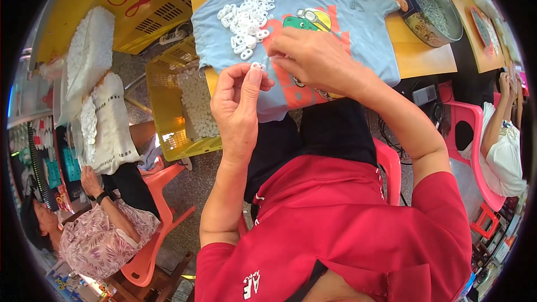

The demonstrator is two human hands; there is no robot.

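Note:
Between the thumb and forefinger of my left hand point(238, 100) a small white plastic piece with holes point(257, 66) is pinched. My right hand point(313, 56) hovers just to the right of it, above the shirt, its fingertips drawn together; whatever they hold is too small or hidden to make out. Under both hands a light blue T-shirt point(363, 28) with a cartoon print is spread over the table. A heap of similar white oval pieces point(246, 19) lies on the shirt, beyond my left hand.
A round tin point(417, 22) of small metal parts stands on the yellow table point(428, 59) at the right. A yellow crate point(162, 100) holding white pieces is at the left. One person point(106, 235) sits at the left, another point(498, 140) at the right. Cables point(391, 134) hang under the table.

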